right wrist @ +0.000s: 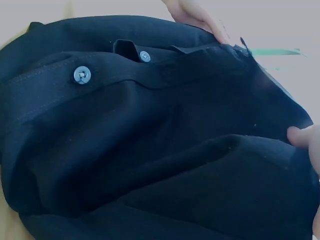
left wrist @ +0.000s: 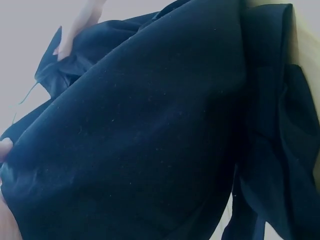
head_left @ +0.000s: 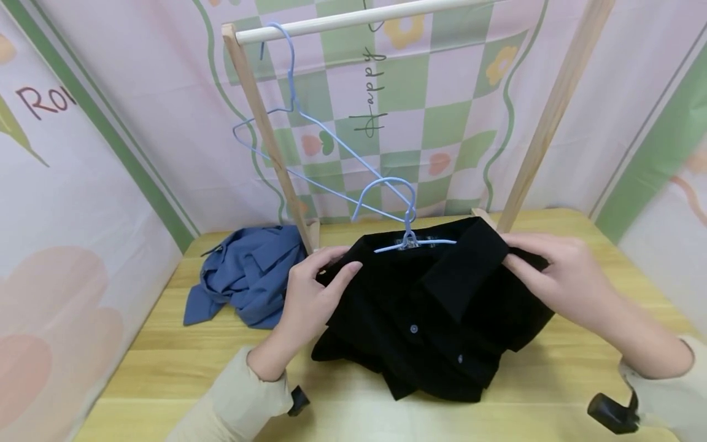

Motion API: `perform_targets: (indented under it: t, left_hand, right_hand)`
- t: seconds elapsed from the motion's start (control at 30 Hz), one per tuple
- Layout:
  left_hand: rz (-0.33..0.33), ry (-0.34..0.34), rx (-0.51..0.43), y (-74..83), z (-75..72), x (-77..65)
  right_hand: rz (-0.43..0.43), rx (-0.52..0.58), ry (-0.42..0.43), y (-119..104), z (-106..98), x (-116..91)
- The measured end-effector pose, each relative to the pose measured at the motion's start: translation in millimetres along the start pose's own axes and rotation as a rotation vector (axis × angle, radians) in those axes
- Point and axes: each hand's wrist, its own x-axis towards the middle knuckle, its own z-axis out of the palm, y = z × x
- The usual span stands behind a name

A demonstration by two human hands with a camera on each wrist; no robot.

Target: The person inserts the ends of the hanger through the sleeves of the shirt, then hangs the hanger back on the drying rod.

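A black buttoned shirt (head_left: 381, 307) is held up just over the table, its collar side toward the rack. Inside its neck opening sits a light blue hanger (head_left: 409, 236), the hook standing up out of the collar. My left hand (head_left: 315, 294) pinches the shirt's left shoulder edge between thumb and fingers. On the other side my right hand (head_left: 569, 279) grips the cloth beside the folded-over collar. Dark cloth (left wrist: 140, 120) fills most of the left wrist view. Two buttons show in the right wrist view, one being a pale button (right wrist: 82, 75). The hanger's arms are mostly hidden by cloth.
A wooden rack stands behind, with a top rail (head_left: 353, 19), a left post (head_left: 270, 135) and a right post (head_left: 552, 123). An unused blue hanger (head_left: 292, 73) hangs from the rail's left end. A crumpled blue garment (head_left: 248, 270) lies on the wooden table (head_left: 166, 356) at left.
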Motion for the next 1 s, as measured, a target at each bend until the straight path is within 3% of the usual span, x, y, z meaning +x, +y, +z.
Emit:
perform_targets:
  t: [0.27,0.43,0.57,0.7,1.0]
  left_hand:
    - [0.08,-0.049,0.032,0.2,-6.5,-1.8]
    - [0.12,0.003,0.026,2.5,-10.5,-0.6]
    - [0.126,0.064,0.027,5.5,-15.3,3.4]
    - [0.139,0.097,0.056,9.8,-19.2,8.6]
    - [0.177,0.05,0.177,17.3,-34.9,12.5]
  right_hand:
    - [0.025,0.036,0.043,-5.3,1.8,-2.0]
    - [0.044,0.091,0.04,-1.1,2.0,-3.8]
    - [0.125,0.115,-0.005,-0.1,-6.8,-4.8]
    - [0.228,0.125,0.032,-1.6,-12.3,-8.0]
    - [0.483,0.213,0.151,6.3,-18.8,-19.4]
